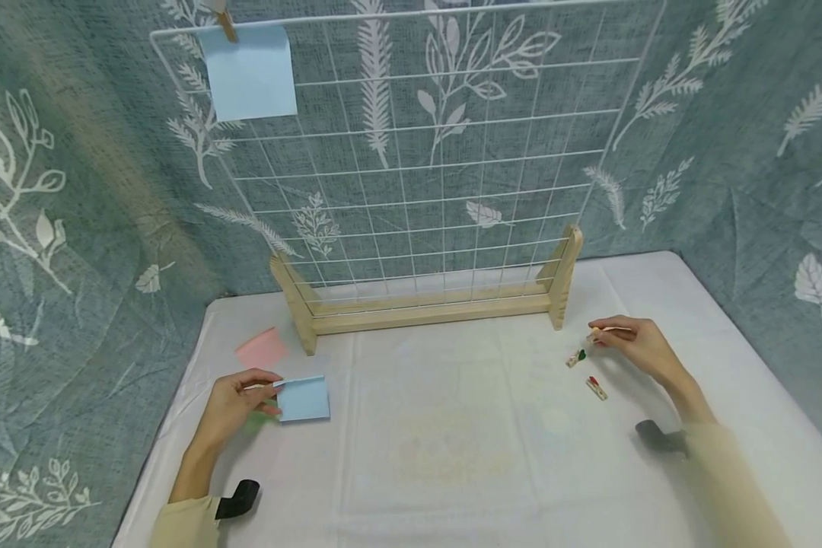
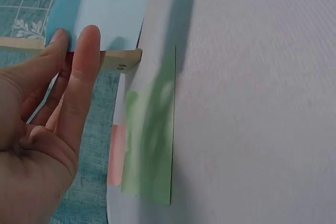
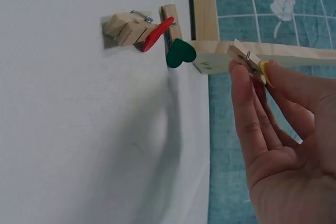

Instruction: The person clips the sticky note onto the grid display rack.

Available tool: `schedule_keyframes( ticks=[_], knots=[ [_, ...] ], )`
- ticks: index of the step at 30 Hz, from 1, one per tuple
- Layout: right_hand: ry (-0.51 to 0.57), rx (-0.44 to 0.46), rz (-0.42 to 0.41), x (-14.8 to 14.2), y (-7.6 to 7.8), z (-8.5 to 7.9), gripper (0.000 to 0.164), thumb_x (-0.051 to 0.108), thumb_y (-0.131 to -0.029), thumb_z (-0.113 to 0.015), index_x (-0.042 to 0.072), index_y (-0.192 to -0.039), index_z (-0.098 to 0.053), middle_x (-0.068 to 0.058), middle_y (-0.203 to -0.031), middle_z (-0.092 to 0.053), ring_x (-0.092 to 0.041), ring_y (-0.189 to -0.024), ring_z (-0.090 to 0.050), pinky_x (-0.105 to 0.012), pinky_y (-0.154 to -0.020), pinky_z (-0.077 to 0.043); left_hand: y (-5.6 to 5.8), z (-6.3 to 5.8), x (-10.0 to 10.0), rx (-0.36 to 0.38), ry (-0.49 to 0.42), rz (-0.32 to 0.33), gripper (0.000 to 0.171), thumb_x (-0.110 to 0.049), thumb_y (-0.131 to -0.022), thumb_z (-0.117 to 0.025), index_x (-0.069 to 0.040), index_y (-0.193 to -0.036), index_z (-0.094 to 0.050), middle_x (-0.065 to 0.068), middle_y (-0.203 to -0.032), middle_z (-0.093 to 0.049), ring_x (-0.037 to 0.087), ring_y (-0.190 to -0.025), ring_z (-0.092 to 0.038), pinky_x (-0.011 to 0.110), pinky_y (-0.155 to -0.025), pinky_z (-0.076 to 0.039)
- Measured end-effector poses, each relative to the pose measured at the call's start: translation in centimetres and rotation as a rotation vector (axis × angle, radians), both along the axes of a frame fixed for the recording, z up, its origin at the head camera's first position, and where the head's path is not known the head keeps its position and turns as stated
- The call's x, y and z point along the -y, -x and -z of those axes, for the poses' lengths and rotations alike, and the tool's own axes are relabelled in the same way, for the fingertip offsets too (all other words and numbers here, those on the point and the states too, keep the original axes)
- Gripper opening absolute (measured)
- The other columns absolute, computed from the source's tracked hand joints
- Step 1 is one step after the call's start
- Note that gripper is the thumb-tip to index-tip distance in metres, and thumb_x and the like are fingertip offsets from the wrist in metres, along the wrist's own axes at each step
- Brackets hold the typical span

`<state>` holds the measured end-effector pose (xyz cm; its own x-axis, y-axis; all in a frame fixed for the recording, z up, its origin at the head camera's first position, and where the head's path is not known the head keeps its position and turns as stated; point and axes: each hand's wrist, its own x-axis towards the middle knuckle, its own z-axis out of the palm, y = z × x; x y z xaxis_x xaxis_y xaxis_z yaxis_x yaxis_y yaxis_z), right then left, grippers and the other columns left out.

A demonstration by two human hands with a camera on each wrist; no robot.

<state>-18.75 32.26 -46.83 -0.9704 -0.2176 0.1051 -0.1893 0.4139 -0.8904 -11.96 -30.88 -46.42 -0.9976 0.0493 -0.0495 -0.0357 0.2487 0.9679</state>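
Note:
My left hand (image 1: 236,399) pinches a light blue sticky note (image 1: 304,399) by its left edge; in the left wrist view the note stands raised off the table. Below that hand lies a green sticky note (image 2: 149,140), with a pink sticky note (image 1: 261,348) just behind it. Between thumb and fingers, my right hand (image 1: 633,346) holds a small wooden clothespin (image 3: 249,61) with a yellow piece on it. On the table near this hand are a clothespin with a green heart (image 3: 181,53) and another with a red heart (image 3: 157,34).
A white wire grid (image 1: 411,160) stands in a wooden base (image 1: 431,313) at the back of the white-covered table (image 1: 445,457). Another blue note (image 1: 250,72) hangs from its top left, under a wooden clothespin (image 1: 227,26). Patterned green cloth (image 1: 75,228) surrounds the table.

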Motion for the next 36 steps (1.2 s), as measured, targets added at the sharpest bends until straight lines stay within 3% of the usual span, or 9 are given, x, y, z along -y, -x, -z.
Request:
schedule_keyframes(
  ticks=[5,8,19,26,32,36],
  knots=[
    [0.006,0.009,-0.007,0.3,0.2,-0.1,0.030,0.003,-0.096,-0.062,-0.017,-0.118,-0.061,-0.031,-0.110,-0.066,-0.005,-0.084,-0.071,-0.022,-0.077,-0.060,0.2,-0.1,-0.6,-0.021,-0.050,0.014,0.020,0.002,-0.096,-0.059,0.019,-0.106,-0.061,0.000,-0.088,-0.069,0.023,-0.063,-0.072,0.030,-0.066,-0.063],
    [0.008,-0.031,-0.006,0.6,0.3,0.0,0.026,0.000,-0.095,-0.062,-0.016,-0.116,-0.063,-0.034,-0.109,-0.065,-0.006,-0.084,-0.071,-0.022,-0.077,-0.061,0.4,-0.2,-1.0,-0.031,-0.066,0.013,0.025,0.003,-0.097,-0.058,0.024,-0.109,-0.056,-0.001,-0.091,-0.068,0.021,-0.064,-0.072,0.029,-0.067,-0.063],
    [-0.057,-0.133,0.042,2.0,0.5,0.0,0.021,0.000,-0.094,-0.063,-0.013,-0.110,-0.067,-0.030,-0.104,-0.068,0.005,-0.083,-0.066,-0.011,-0.073,-0.056,1.2,-0.3,-2.2,-0.057,-0.107,-0.029,0.026,0.003,-0.096,-0.058,0.026,-0.109,-0.055,-0.005,-0.088,-0.072,0.017,-0.064,-0.072,0.026,-0.070,-0.062],
    [-0.108,-0.166,0.066,3.0,0.5,-0.3,0.023,0.002,-0.099,-0.057,-0.011,-0.115,-0.065,-0.026,-0.100,-0.066,0.001,-0.078,-0.066,-0.021,-0.071,-0.060,1.7,-0.4,-2.8,-0.064,-0.101,-0.036,0.024,0.005,-0.095,-0.058,0.026,-0.108,-0.056,-0.006,-0.086,-0.071,0.019,-0.062,-0.072,0.025,-0.069,-0.062],
    [-0.125,-0.191,0.094,4.0,0.7,-0.6,0.024,0.002,-0.101,-0.052,-0.012,-0.118,-0.063,-0.021,-0.095,-0.060,0.002,-0.076,-0.062,-0.018,-0.071,-0.059,1.9,-0.1,-3.0,-0.101,-0.127,-0.050,0.022,0.008,-0.094,-0.059,0.026,-0.106,-0.056,-0.002,-0.083,-0.070,0.017,-0.061,-0.070,0.029,-0.065,-0.063],
    [-0.163,-0.212,0.110,4.6,0.8,-0.8,0.023,0.001,-0.100,-0.053,-0.010,-0.116,-0.064,-0.019,-0.095,-0.060,0.002,-0.076,-0.059,-0.023,-0.071,-0.060,1.9,0.1,-3.2,-0.122,-0.138,-0.064,0.021,0.010,-0.093,-0.059,0.027,-0.105,-0.056,-0.001,-0.082,-0.070,0.015,-0.062,-0.069,0.030,-0.064,-0.063]
  ],
)
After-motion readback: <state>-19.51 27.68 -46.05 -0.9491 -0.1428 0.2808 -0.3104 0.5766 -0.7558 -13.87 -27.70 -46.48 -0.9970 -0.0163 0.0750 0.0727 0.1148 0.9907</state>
